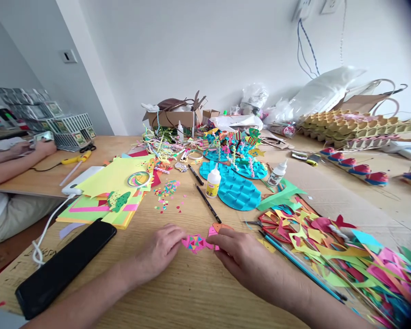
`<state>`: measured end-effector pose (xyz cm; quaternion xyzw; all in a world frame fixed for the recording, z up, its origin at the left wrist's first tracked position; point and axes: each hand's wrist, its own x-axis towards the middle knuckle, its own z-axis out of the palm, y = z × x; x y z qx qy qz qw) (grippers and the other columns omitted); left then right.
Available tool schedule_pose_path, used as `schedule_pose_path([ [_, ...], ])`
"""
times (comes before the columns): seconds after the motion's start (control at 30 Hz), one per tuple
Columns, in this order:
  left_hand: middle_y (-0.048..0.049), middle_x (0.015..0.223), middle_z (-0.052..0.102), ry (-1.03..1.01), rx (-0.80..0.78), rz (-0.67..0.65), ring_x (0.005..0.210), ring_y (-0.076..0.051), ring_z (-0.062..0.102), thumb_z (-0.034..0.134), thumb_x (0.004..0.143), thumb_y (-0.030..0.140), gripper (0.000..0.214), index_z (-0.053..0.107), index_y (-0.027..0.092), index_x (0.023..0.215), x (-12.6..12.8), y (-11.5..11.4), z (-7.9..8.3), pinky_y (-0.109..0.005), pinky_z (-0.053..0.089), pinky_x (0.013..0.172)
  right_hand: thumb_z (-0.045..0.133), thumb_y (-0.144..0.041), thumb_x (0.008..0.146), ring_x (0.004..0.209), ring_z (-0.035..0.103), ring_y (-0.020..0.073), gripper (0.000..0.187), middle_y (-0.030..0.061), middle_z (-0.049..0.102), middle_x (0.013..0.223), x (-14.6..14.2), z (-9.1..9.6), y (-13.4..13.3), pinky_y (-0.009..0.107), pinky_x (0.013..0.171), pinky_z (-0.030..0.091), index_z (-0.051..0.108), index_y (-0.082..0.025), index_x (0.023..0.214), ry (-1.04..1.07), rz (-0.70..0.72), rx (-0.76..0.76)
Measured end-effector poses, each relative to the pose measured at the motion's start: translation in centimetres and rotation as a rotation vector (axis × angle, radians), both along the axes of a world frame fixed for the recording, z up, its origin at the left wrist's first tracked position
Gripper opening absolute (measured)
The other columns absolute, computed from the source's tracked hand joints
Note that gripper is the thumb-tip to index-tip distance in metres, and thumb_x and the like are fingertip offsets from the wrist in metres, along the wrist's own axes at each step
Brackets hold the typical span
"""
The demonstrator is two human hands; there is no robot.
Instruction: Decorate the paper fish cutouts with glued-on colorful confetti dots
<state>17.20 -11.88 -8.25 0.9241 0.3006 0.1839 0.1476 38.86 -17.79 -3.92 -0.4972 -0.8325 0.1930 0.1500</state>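
Nearly closed, the left hand [162,246]'s grip pinches one end of the pink cutout [194,243] between thumb and fingers; the right hand [241,253]'s grip, nearly closed too, has the other end. The cutout lies low over the counter [178,283], between the hands, and bears small coloured triangles. An orange piece [223,226] shows just beyond the right fingers.

Upright ahead is a glue bottle [213,188], its level hard to tell, near a blue oval [241,189] with raised ridges. A tilted white bottle [276,175] is at the oval's right. Toward the wall, a cardboard box [159,119] holds a brown bag [174,105] and something white. Stacked egg trays [349,130] carry pinkish bits on top. Paper scraps [342,251] heap at the right.
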Motion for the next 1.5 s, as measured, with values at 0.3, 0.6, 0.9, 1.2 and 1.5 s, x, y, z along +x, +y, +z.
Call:
schedule_pose_path([
  [0.3, -0.0012, 0.081, 0.064, 0.274, 0.077, 0.211, 0.071, -0.013, 0.058, 0.044, 0.080, 0.012, 0.018, 0.059, 0.017, 0.087, -1.3, 8.3, 3.5, -0.021, 0.042, 0.065, 0.034, -0.012, 0.086, 0.071, 0.056, 0.0147, 0.024, 0.0068, 0.059, 0.083, 0.7, -2.0, -0.7, 0.025, 0.062, 0.044, 0.058, -0.017, 0.091, 0.080, 0.029, 0.169],
  [0.6, -0.0033, 0.072, 0.061, 0.384, 0.076, 0.208, 0.069, -0.017, 0.055, 0.045, 0.077, 0.016, 0.015, 0.061, 0.017, 0.074, -0.2, 11.9, 2.6, -0.023, 0.035, 0.060, 0.042, -0.015, 0.085, 0.070, 0.055, 0.0138, 0.017, 0.0056, 0.059, 0.076, 2.7, -2.7, -0.1, 0.023, 0.059, 0.043, 0.058, -0.016, 0.088, 0.349, -0.163, 0.277],
  [0.9, 0.0011, 0.067, 0.062, 0.347, 0.065, 0.262, 0.062, -0.013, 0.055, 0.043, 0.075, 0.018, 0.017, 0.061, 0.019, 0.075, -1.5, 13.8, 3.1, -0.020, 0.035, 0.057, 0.040, -0.014, 0.085, 0.068, 0.055, 0.0127, 0.018, 0.0050, 0.057, 0.077, 2.6, -2.7, -0.4, 0.022, 0.058, 0.043, 0.057, -0.018, 0.090, 0.377, -0.128, 0.232],
  [1.2, 0.0006, 0.063, 0.063, 0.399, 0.026, 0.257, 0.059, -0.013, 0.056, 0.047, 0.071, 0.013, 0.016, 0.062, 0.018, 0.070, -1.5, 14.5, 2.8, -0.019, 0.036, 0.055, 0.041, -0.011, 0.083, 0.069, 0.058, 0.0133, 0.021, 0.0035, 0.058, 0.079, 2.7, -2.9, -0.4, 0.022, 0.057, 0.046, 0.055, -0.023, 0.091, 0.343, -0.081, 0.278],
  [1.5, -0.0005, 0.067, 0.061, 0.466, 0.040, 0.197, 0.062, -0.014, 0.054, 0.047, 0.070, 0.012, 0.014, 0.059, 0.018, 0.071, -1.9, 14.4, 2.2, -0.020, 0.033, 0.056, 0.041, -0.009, 0.082, 0.070, 0.059, 0.0131, 0.024, 0.0033, 0.060, 0.080, 2.6, -1.9, -0.3, 0.020, 0.058, 0.048, 0.055, -0.026, 0.092, 0.342, -0.080, 0.280],
])
